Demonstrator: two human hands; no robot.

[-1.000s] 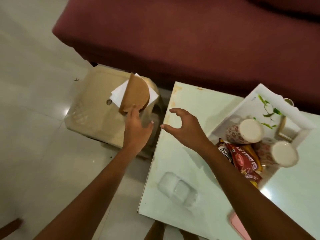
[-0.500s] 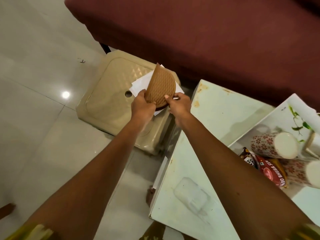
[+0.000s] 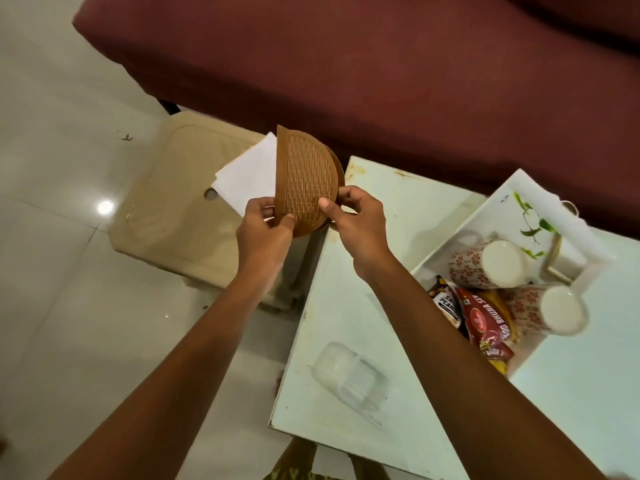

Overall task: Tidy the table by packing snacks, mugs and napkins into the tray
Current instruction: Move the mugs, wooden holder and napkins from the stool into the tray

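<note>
A maroon upholstered sofa fills the top of the view, one dark leg showing under its left end. In front of it stands a beige plastic stool with a small round hole in its seat. The glossy white tiled floor carries a bright lamp glare and a small dark mark.

Woven holder upright at centre, napkins jutting left; tray at right holds snacks, two floral mugs sideways, maybe a third.
</note>
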